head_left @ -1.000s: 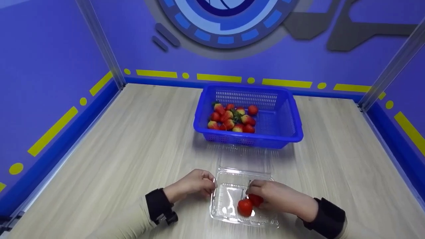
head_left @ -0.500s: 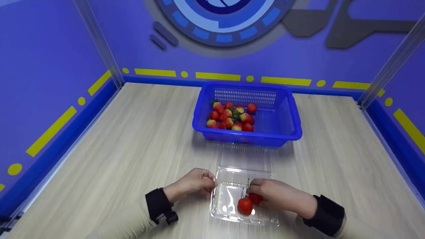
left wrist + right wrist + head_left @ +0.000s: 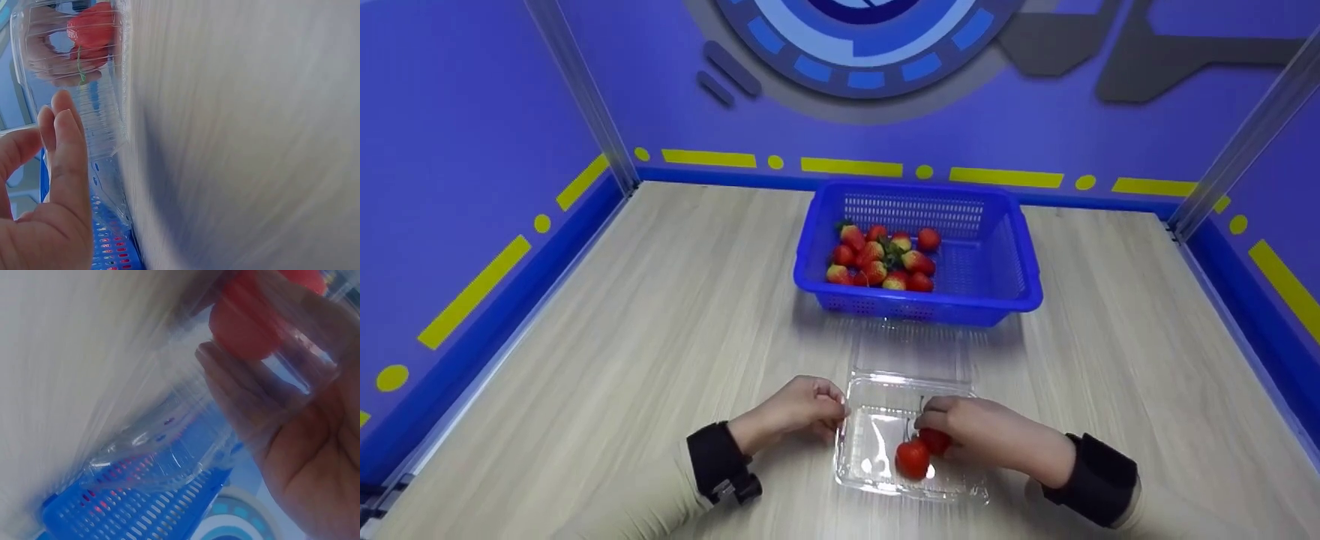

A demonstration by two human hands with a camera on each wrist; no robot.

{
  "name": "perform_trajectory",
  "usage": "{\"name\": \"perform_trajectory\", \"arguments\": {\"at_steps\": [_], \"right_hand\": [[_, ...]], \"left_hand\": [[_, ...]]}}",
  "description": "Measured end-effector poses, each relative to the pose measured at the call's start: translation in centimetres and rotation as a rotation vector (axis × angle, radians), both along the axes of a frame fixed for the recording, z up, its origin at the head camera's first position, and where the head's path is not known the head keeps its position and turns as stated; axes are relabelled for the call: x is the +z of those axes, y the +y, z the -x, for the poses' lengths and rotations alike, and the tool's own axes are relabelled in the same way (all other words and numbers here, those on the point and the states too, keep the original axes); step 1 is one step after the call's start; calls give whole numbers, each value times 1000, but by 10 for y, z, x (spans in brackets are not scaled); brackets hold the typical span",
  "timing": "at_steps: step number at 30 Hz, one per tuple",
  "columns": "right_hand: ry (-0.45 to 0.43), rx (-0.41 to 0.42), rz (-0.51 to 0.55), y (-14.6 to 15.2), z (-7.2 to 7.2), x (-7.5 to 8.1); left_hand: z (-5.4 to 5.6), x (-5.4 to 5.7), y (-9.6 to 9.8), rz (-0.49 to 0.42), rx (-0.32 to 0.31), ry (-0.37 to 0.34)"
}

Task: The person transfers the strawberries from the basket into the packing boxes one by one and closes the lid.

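A clear plastic clamshell box (image 3: 870, 484) lies open on the table, its lid (image 3: 911, 352) folded back towards the basket. My left hand (image 3: 799, 409) pinches the box's left rim between thumb and fingertips; in the left wrist view these fingers (image 3: 67, 146) meet at the rim. Inside the box sits a round red fruit (image 3: 913, 459) with a long thin stem. Right beside it, my right hand (image 3: 979, 435) holds a second red fruit (image 3: 933, 440), partly hidden by the fingers. Through the clear plastic, the right wrist view shows the held fruit (image 3: 244, 326) between thumb and fingers.
A blue perforated basket (image 3: 1027, 292) stands behind the box, with several strawberries (image 3: 874, 255) heaped in its left half. Pale wood-grain table (image 3: 682, 300) surrounds both. Blue-purple panels (image 3: 472, 150) wall in the left, back and right sides.
The whole head view has shifted slightly, with the scene sitting a little higher in the frame. Both hands and the fruits keep practically the same places at the box.
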State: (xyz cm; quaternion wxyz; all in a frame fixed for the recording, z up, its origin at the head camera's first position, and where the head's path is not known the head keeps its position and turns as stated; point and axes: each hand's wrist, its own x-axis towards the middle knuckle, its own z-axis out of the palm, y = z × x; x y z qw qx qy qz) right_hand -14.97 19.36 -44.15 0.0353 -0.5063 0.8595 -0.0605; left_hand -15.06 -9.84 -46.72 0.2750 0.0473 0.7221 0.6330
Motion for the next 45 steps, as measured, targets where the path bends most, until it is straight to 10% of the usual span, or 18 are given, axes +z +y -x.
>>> {"name": "perform_trajectory", "arguments": {"at_steps": [13,20,30,38,45], "right_hand": [[79,-4,66,6,-3,12],[35,-72,37,11,-6,31],[110,-61,191,27,-2,79],[290,18,409,36,25,119],[370,-8,440,31,47,153]], "left_hand": [[-1,1,-5,60,11,33],[1,20,-21,196,16,216],[12,79,-43,250,-35,480],[38,146,-58,270,102,588],[72,184,-55,352,174,627]]}}
